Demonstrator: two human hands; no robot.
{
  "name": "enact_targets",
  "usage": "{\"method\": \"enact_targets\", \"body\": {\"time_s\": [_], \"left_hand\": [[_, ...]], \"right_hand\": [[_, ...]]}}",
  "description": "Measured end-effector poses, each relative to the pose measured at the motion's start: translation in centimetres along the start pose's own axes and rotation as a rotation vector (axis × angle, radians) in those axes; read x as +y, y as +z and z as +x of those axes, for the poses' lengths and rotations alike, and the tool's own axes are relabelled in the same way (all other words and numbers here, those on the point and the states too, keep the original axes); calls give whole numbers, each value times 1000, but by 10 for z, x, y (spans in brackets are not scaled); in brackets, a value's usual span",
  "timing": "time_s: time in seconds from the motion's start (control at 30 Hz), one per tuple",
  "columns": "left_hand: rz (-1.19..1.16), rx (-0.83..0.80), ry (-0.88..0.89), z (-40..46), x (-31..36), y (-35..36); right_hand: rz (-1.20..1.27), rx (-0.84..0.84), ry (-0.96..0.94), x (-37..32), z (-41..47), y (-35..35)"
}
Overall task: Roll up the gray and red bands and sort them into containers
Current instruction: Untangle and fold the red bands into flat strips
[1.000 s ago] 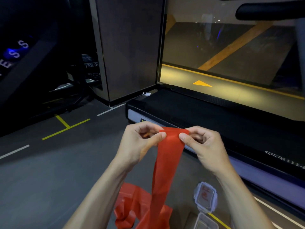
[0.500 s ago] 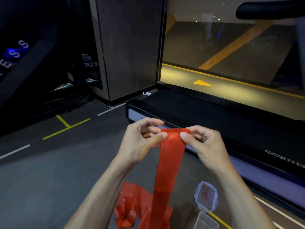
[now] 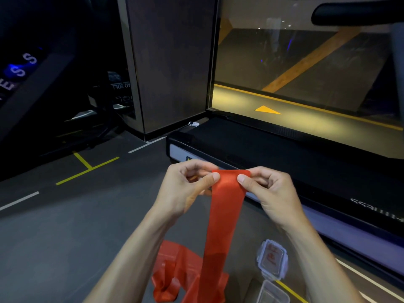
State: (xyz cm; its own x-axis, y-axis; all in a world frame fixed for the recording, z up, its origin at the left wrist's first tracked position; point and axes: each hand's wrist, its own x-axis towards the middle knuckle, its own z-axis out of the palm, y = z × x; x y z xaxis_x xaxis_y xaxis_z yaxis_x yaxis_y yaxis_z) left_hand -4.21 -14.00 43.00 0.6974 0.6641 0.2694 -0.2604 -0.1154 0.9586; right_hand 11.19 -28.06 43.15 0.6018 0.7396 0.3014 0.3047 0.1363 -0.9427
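Compared with the frame half a second earlier, both hands have shifted only slightly; the top edge of the red band [image 3: 225,211] sits a little closer between the thumbs, and the strip hangs in the same line as before.

The left hand [image 3: 185,191] pinches the upper left corner of the red band between thumb and curled fingers. The right hand [image 3: 271,193] pinches the upper right corner in the same manner, thumb pressed on the near face of the band. The top edge of the band is folded over between the two hands; whether a roll has formed behind the fingers cannot be told.

From the hands the red band hangs straight down as a flat strip, and its lower part lies bunched in loose folds on the dark floor [image 3: 65,237] between the forearms.

A clear plastic lid [image 3: 272,261] with locking tabs lies on the floor to the right of the strip, near the right forearm. A clear plastic container [image 3: 273,293] stands just below the lid at the bottom edge of the view.

A treadmill [image 3: 273,149] with a black belt stands beyond the hands. Yellow and white lines mark the floor.
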Motion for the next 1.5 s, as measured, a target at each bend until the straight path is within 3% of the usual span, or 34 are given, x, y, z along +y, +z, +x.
{"method": "enact_targets", "body": {"time_s": [0.6, 1.5], "left_hand": [[13, 16, 16, 0, -1, -2], [23, 1, -64, 0, 7, -3]], "right_hand": [[27, -1, -29, -7, -3, -1], [-134, 77, -103, -4, -8, 7]]}}
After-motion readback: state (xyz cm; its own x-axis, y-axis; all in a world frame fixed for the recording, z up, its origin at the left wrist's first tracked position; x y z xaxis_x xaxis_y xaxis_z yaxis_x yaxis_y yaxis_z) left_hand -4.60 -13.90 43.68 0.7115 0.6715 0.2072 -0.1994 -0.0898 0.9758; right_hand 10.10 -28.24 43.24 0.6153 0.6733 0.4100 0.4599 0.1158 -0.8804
